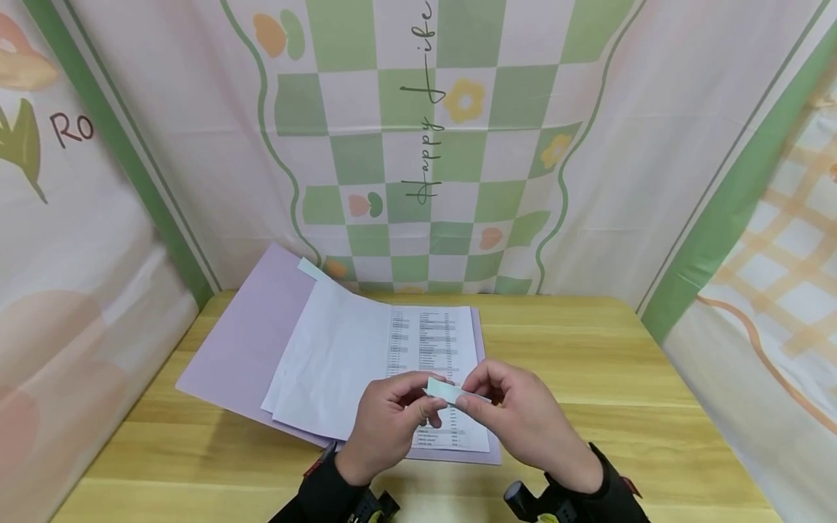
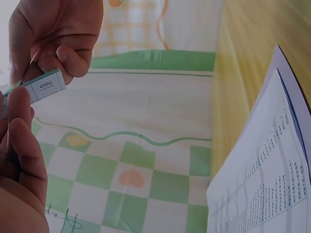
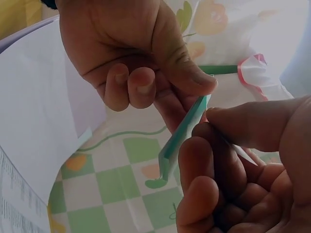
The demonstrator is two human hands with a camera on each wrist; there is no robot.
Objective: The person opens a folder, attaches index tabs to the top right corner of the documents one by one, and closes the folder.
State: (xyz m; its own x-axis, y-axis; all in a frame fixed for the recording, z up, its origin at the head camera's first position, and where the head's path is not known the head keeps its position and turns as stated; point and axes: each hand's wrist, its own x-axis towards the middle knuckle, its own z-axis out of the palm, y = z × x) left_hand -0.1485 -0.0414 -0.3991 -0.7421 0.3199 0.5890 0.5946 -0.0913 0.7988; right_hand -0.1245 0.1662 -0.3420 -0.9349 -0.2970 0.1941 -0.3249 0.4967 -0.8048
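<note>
A small pale green pad of sticky notes (image 1: 443,390), printed "deli" on its white back in the left wrist view, is held between both hands above the open folder. My left hand (image 1: 389,421) pinches its left end between thumb and fingers. At the other end, my right hand (image 1: 523,414) grips with thumb and forefinger, its other fingers curled. A thin pale strip (image 3: 248,155) shows by the right fingers in the right wrist view. Below the hands lies a printed list (image 1: 431,341) of several columns, partly covered by them.
A purple folder (image 1: 242,341) lies open on the wooden table (image 1: 575,349), its cover angled left. White sheets (image 1: 333,356) are turned over towards the cover, and a pale green tab (image 1: 312,269) sticks out at their top corner. A patterned curtain (image 1: 458,160) hangs behind the table.
</note>
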